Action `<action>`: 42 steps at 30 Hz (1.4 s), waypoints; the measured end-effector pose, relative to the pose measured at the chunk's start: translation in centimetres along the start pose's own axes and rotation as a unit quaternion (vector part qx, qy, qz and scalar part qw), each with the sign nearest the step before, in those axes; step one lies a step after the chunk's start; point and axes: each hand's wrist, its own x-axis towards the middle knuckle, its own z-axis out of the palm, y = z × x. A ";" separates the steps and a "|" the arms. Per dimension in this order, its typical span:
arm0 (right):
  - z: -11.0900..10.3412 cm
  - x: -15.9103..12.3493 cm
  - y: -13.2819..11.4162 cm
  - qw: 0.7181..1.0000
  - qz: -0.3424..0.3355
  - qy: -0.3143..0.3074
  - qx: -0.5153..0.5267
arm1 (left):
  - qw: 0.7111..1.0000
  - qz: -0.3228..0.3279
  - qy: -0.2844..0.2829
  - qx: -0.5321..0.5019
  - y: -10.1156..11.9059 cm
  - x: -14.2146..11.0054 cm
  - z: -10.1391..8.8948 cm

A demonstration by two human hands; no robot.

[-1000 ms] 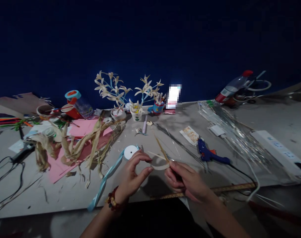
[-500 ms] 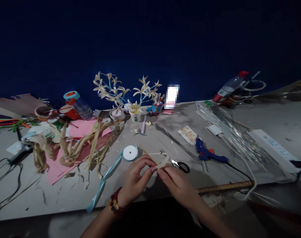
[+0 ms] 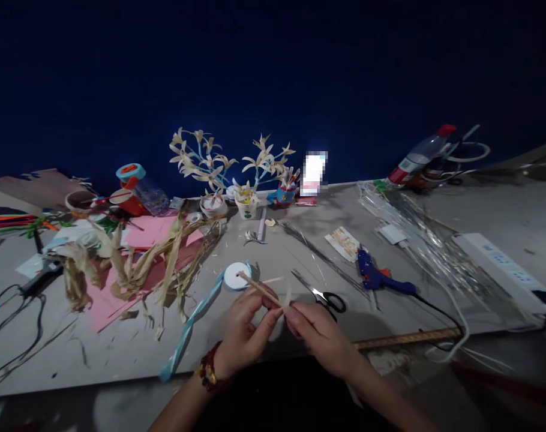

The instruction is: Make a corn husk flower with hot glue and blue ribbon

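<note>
Close together near the front of the table, both my hands are closed around small craft pieces. My left hand (image 3: 250,327) pinches a thin wooden stick (image 3: 259,288), whose far end points up and left toward the ribbon spool. A pale strip of corn husk (image 3: 288,291) curls up where the fingertips meet, and my right hand (image 3: 315,327) pinches its lower end against the stick. The fingertips hide the contact itself. The white spool (image 3: 237,276) with light blue ribbon (image 3: 194,327) lies just beyond my left hand. Black-handled scissors (image 3: 320,294) lie beyond my right hand.
A blue glue gun (image 3: 376,276) and a bundle of wires (image 3: 318,252) lie to the right, near a white power strip (image 3: 498,264). Dried husks (image 3: 138,276) cover pink paper (image 3: 106,306) at left. Potted husk flowers (image 3: 248,204) stand behind.
The stick has swung up and left, showing more of its length over the spool's edge. The husk strip has turned more upright, and the scissors' blades are more exposed.
</note>
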 end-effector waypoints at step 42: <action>-0.6 0.0 -0.4 0.988 0.052 -0.079 0.125 | 0.995 0.006 -0.052 -0.081 -1.3 0.5 -1.0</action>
